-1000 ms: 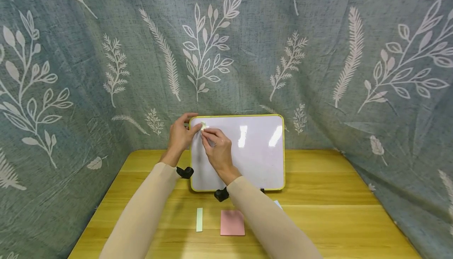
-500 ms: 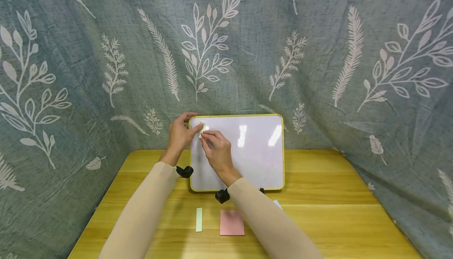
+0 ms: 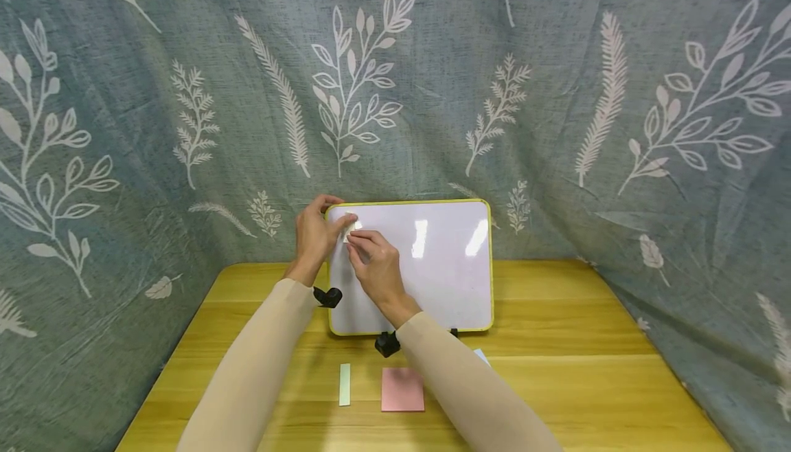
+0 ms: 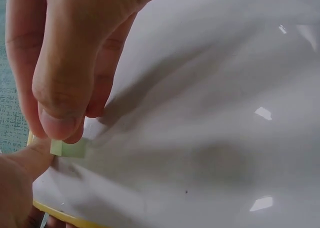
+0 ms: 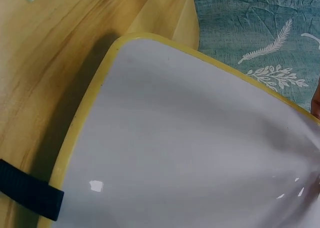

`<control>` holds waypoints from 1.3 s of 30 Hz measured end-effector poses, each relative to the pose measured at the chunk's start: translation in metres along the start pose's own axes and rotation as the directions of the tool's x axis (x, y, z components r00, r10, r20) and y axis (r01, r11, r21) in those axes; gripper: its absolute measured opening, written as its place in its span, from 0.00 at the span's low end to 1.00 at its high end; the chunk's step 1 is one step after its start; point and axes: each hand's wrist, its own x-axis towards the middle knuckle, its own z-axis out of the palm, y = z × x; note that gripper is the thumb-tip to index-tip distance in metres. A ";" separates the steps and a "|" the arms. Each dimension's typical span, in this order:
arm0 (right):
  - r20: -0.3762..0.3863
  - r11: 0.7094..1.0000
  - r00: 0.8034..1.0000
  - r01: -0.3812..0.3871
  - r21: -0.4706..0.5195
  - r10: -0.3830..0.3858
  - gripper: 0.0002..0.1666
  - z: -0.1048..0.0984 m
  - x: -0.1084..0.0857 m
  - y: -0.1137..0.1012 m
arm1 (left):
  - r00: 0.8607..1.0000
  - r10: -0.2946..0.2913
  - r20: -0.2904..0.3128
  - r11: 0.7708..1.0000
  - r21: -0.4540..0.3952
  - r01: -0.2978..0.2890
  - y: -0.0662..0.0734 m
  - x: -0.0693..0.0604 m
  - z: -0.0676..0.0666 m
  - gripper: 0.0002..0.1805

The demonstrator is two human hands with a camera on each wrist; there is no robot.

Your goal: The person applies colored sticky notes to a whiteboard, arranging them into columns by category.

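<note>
A whiteboard [image 3: 432, 280] with a yellow rim stands upright on the table. My left hand [image 3: 312, 239] grips its upper left edge, fingers going behind and thumb in front. Under that thumb, a pale green sticky note strip [image 4: 74, 149] lies against the board's face near the corner. Thumb and fingertips of my right hand [image 3: 380, 266] pinch the strip just below the left thumb. In the left wrist view, the right hand [image 4: 70, 62] comes in from above and covers part of the strip. The right wrist view mostly shows the bare board [image 5: 165, 133].
On the wooden table [image 3: 587, 397] in front of the board lie a pale green strip pad [image 3: 345, 385], a pink square note pad [image 3: 403, 390] and a light blue piece [image 3: 481, 356], partly behind my right sleeve. Patterned cloth [image 3: 395, 95] hangs behind.
My right fingertips have shifted slightly down and left along the board, and more of the strip shows there, lying straighter. The left hand keeps its hold on the board's edge.
</note>
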 end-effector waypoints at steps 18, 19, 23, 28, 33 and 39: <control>0.031 1.000 0.999 0.008 -0.005 -0.008 0.10 -0.009 -0.011 -0.002 | 1.000 0.014 0.023 1.000 -0.024 -0.014 0.002 0.004 -0.008 0.16; 0.031 1.000 0.999 0.010 -0.002 -0.010 0.10 -0.010 -0.012 -0.003 | 0.999 0.021 0.027 1.000 -0.023 -0.020 0.001 0.003 -0.009 0.16; 0.036 1.000 0.999 0.014 0.009 -0.014 0.12 -0.016 -0.017 -0.004 | 0.997 0.023 0.068 1.000 -0.011 -0.022 -0.002 -0.002 -0.013 0.19; 0.052 1.000 0.999 0.008 0.012 -0.009 0.12 -0.024 -0.025 -0.007 | 0.990 0.018 0.141 1.000 0.005 -0.019 -0.004 -0.009 -0.018 0.31; 0.094 1.000 0.996 0.006 0.021 -0.008 0.12 -0.034 -0.034 -0.010 | 0.980 0.063 0.188 0.998 -0.015 -0.061 -0.007 -0.018 -0.023 0.43; 0.156 1.000 0.988 0.014 0.024 -0.018 0.13 -0.048 -0.044 -0.016 | 0.969 0.068 0.236 0.998 -0.018 -0.066 -0.013 -0.031 -0.029 0.48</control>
